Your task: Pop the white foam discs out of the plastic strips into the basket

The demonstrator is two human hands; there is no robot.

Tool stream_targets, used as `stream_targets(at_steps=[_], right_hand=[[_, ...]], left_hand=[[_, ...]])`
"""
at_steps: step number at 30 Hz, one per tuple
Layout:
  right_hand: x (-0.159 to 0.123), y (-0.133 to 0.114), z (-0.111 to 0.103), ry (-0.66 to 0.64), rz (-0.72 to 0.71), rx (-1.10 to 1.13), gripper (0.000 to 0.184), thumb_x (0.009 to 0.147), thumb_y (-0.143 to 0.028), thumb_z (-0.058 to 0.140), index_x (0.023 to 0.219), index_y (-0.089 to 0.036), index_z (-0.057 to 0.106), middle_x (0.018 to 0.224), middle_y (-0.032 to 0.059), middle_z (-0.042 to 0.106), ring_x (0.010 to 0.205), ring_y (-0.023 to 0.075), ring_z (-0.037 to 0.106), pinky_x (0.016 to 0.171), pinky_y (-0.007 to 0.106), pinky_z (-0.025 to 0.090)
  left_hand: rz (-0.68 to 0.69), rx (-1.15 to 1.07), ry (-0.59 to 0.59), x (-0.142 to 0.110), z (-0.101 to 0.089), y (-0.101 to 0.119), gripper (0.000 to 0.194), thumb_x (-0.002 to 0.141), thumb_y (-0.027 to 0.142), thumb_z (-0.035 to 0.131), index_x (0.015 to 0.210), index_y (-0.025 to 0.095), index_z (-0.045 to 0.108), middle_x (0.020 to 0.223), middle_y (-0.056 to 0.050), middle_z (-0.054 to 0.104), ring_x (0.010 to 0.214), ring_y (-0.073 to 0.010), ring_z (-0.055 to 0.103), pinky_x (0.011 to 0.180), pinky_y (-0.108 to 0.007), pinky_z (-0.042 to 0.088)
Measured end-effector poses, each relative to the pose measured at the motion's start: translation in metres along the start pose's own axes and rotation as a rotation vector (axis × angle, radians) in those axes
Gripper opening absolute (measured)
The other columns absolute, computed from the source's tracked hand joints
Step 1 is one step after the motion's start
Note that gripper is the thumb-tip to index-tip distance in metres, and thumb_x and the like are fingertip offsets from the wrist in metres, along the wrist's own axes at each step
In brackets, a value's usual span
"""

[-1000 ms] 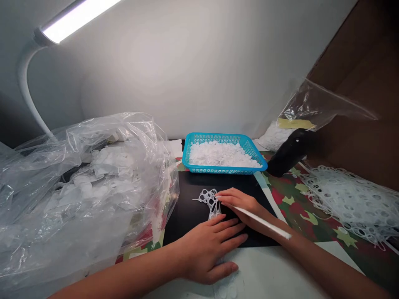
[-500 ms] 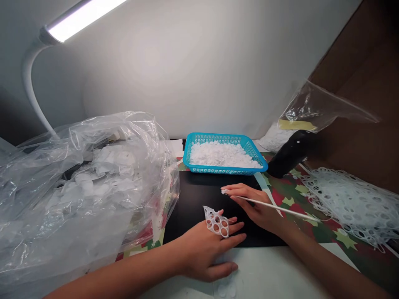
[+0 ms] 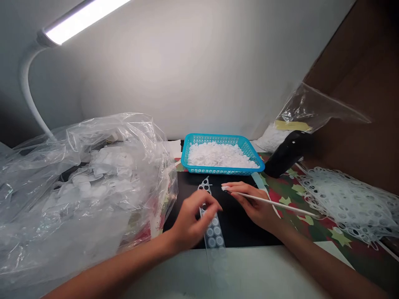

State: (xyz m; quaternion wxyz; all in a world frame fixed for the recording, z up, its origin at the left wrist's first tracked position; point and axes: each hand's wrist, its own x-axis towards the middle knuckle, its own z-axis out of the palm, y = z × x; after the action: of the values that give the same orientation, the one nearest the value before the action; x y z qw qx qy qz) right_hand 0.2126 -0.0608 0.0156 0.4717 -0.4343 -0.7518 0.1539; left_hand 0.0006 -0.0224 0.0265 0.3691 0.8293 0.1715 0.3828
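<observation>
A clear strip of round white discs runs lengthwise on the black mat; its far end is a bare lattice of open rings. Over the strip's middle, my left hand is closed, with thumb and forefinger bent close together; what they grip is hidden. My right hand rests at the mat's right side, closed around a thin white stick. A small white piece shows at its fingertips, too small to name.
A blue basket of white discs stands behind the mat. A large clear bag with white pieces fills the left. At right are a black object, a pile of ring lattices and another clear bag. A lamp shines above.
My left hand has risen from lying flat and spread to closed fingers, and moved slightly away from me. The lattice end, earlier over that hand, now stretches beyond it. My right hand stays nearly still.
</observation>
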Motion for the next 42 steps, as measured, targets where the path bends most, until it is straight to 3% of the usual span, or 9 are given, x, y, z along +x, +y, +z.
stream_targets(at_steps=[3, 6, 8, 11, 17, 31, 36, 39, 42], right_hand=[[-0.005, 0.003, 0.010, -0.231, -0.065, 0.019, 0.024, 0.097, -0.015, 0.047, 0.115, -0.023, 0.061, 0.118, 0.0071, 0.066, 0.110, 0.0170, 0.061, 0.095, 0.033, 0.051], [-0.010, 0.009, 0.020, -0.389, -0.083, 0.018, 0.025, 0.098, -0.019, 0.045, 0.116, -0.020, 0.063, 0.122, 0.0096, 0.063, 0.111, 0.0165, 0.060, 0.094, 0.031, 0.052], [-0.013, 0.011, 0.024, -0.442, -0.044, 0.050, 0.026, 0.099, -0.021, 0.043, 0.115, -0.020, 0.064, 0.124, 0.0092, 0.062, 0.112, 0.0160, 0.059, 0.095, 0.030, 0.052], [-0.012, 0.012, 0.024, -0.469, 0.011, 0.127, 0.027, 0.100, -0.024, 0.042, 0.114, -0.021, 0.065, 0.125, 0.0078, 0.062, 0.113, 0.0154, 0.058, 0.096, 0.032, 0.050], [-0.009, 0.007, 0.021, -0.482, 0.024, 0.168, 0.022, 0.098, -0.024, 0.048, 0.107, -0.020, 0.067, 0.124, 0.0085, 0.062, 0.113, 0.0163, 0.057, 0.096, 0.033, 0.050], [-0.005, -0.005, 0.027, -0.509, 0.183, 0.098, 0.024, 0.096, -0.028, 0.051, 0.115, -0.027, 0.067, 0.125, 0.0025, 0.062, 0.117, 0.0178, 0.058, 0.101, 0.029, 0.048], [-0.005, -0.007, 0.040, -0.352, 0.333, 0.063, 0.025, 0.098, -0.032, 0.046, 0.117, -0.028, 0.064, 0.113, 0.0015, 0.067, 0.102, 0.0157, 0.067, 0.084, 0.023, 0.056], [-0.005, -0.004, 0.045, -0.185, 0.240, -0.005, 0.025, 0.099, -0.032, 0.043, 0.114, -0.028, 0.063, 0.103, 0.0017, 0.069, 0.093, 0.0156, 0.069, 0.078, 0.025, 0.059], [-0.001, 0.001, 0.040, -0.063, 0.126, -0.062, 0.024, 0.099, -0.030, 0.042, 0.109, -0.027, 0.064, 0.111, 0.0042, 0.067, 0.102, 0.0194, 0.065, 0.091, 0.035, 0.055]], left_hand=[[0.247, 0.022, -0.221, -0.012, 0.016, 0.012, 0.006, 0.082, 0.020, 0.054, 0.081, 0.018, 0.059, 0.077, -0.001, 0.063, 0.069, -0.0131, 0.056, 0.068, -0.025, 0.044], [0.518, 0.260, -0.480, -0.017, 0.026, 0.010, 0.013, 0.087, 0.021, 0.052, 0.092, 0.015, 0.062, 0.094, -0.004, 0.067, 0.080, -0.0159, 0.058, 0.074, -0.028, 0.045], [0.549, 0.336, -0.601, -0.018, 0.026, 0.001, 0.021, 0.090, 0.026, 0.051, 0.103, 0.012, 0.062, 0.109, -0.007, 0.065, 0.093, -0.0192, 0.058, 0.088, -0.031, 0.045], [0.473, 0.315, -0.692, -0.018, 0.022, -0.010, 0.036, 0.093, 0.033, 0.048, 0.121, 0.011, 0.056, 0.129, -0.011, 0.056, 0.112, -0.0239, 0.054, 0.104, -0.034, 0.037], [0.325, 0.239, -0.727, -0.020, 0.019, -0.011, 0.050, 0.095, 0.038, 0.041, 0.137, 0.012, 0.045, 0.142, -0.011, 0.047, 0.127, -0.0256, 0.045, 0.113, -0.035, 0.028], [0.267, 0.222, -0.737, -0.024, 0.018, -0.006, 0.053, 0.095, 0.040, 0.042, 0.142, 0.015, 0.039, 0.143, -0.010, 0.046, 0.135, -0.0256, 0.037, 0.117, -0.038, 0.019], [0.268, 0.239, -0.746, -0.023, 0.018, -0.005, 0.052, 0.095, 0.042, 0.043, 0.140, 0.016, 0.043, 0.142, -0.009, 0.048, 0.135, -0.0273, 0.038, 0.117, -0.040, 0.019], [0.274, 0.248, -0.749, -0.021, 0.017, -0.003, 0.054, 0.095, 0.041, 0.042, 0.142, 0.015, 0.040, 0.144, -0.008, 0.046, 0.137, -0.0258, 0.035, 0.119, -0.040, 0.014], [0.258, 0.235, -0.774, -0.020, 0.015, -0.001, 0.055, 0.096, 0.040, 0.041, 0.145, 0.017, 0.035, 0.149, -0.007, 0.039, 0.141, -0.0242, 0.028, 0.120, -0.040, 0.010]])
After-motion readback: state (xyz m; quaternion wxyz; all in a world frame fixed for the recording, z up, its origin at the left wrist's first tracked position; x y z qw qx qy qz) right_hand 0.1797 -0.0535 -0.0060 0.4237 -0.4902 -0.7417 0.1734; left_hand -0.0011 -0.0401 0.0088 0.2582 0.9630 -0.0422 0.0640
